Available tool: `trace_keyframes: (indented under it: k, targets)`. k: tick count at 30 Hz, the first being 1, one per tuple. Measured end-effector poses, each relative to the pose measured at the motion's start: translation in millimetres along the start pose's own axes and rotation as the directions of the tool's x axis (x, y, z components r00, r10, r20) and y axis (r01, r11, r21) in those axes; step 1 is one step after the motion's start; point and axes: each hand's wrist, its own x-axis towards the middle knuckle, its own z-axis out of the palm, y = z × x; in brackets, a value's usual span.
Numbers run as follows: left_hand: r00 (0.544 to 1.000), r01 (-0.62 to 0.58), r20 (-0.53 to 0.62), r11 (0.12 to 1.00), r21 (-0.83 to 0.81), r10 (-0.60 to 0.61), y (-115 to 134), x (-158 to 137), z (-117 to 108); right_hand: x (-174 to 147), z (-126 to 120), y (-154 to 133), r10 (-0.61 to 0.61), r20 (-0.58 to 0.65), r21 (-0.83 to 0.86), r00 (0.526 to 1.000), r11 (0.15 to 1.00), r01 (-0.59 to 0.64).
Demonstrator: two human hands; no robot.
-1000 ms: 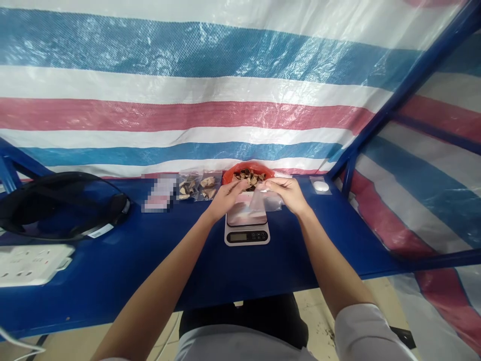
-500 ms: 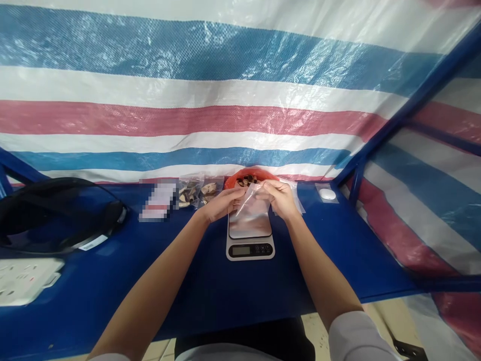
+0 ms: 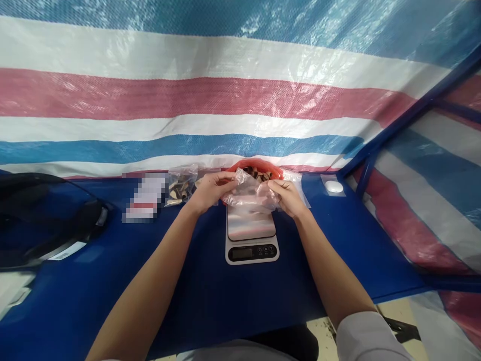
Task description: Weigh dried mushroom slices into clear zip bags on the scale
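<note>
Frame centre: left hand (image 3: 210, 191) and right hand (image 3: 288, 197) are pinched closed on opposite sides of the clear bag (image 3: 248, 193) (mouth apparently spread; glare obscures it), above the scale (image 3: 251, 229).

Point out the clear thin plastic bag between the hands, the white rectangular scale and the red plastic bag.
Clear thin plastic bag (image 3: 250, 193): head view, on its crinkled middle.
White rectangular scale (image 3: 251, 228): head view, on its shiny platform.
Red plastic bag (image 3: 257, 163): head view, on its far rim.

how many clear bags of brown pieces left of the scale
2: the first bag lies farther left on the table; the second bag just right of it, partly behind the left hand. Others may hide there.
</note>
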Motion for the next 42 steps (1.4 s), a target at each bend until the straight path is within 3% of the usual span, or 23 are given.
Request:
trace_keyframes:
  k: [4, 9, 14, 19, 26, 30, 36, 39, 42]
  targets:
    - [0.998, -0.055, 0.049, 0.987, 0.152, 0.048, 16.2, -4.8, -7.2, 2.1, 8.7, -20.8, 0.044, 0.15, -0.15, 0.988, 0.989, -0.021]
    - [0.994, -0.109, 0.062, 0.947, 0.302, 0.095, 24.9, -8.1, -15.3, 10.1, 29.3, -43.2, 0.004, 0.183, -0.29, 0.983, 0.956, 0.05]
    - [0.99, -0.136, 0.085, 0.93, 0.342, 0.114, 22.3, -9.9, -21.8, 18.8, 32.2, -38.7, 0.007, 0.215, -0.363, 0.976, 0.929, 0.073]
    - [0.996, -0.09, 0.022, 0.945, 0.316, 0.087, 21.1, -8.8, -25.6, 23.4, 26.1, -32.1, -0.005, 0.222, -0.354, 0.975, 0.931, 0.086]
    - [0.995, 0.068, 0.063, 0.979, 0.193, -0.081, 22.0, -7.1, -28.7, 22.6, 17.0, -30.9, -0.075, 0.142, -0.298, 0.987, 0.948, 0.115]
    - [0.995, 0.051, 0.07, 0.971, 0.232, -0.069, 22.7, -6.1, -30.8, 21.0, 15.5, -33.1, -0.042, 0.161, -0.344, 0.986, 0.934, 0.095]
    - [0.984, -0.038, 0.177, 0.921, 0.388, -0.034, 28.0, -7.8, -26.9, 21.0, 23.3, -32.6, -0.197, 0.219, -0.355, 0.956, 0.896, 0.266]
    - [0.991, -0.062, 0.137, 0.9, 0.432, 0.003, 28.5, -8.4, -20.9, 20.8, 26.7, -31.0, -0.217, 0.254, -0.394, 0.942, 0.867, 0.306]
    - [0.996, -0.089, 0.022, 0.872, 0.482, 0.09, 25.2, -7.8, -18.4, 21.6, 26.5, -30.3, -0.216, 0.23, -0.486, 0.949, 0.819, 0.305]
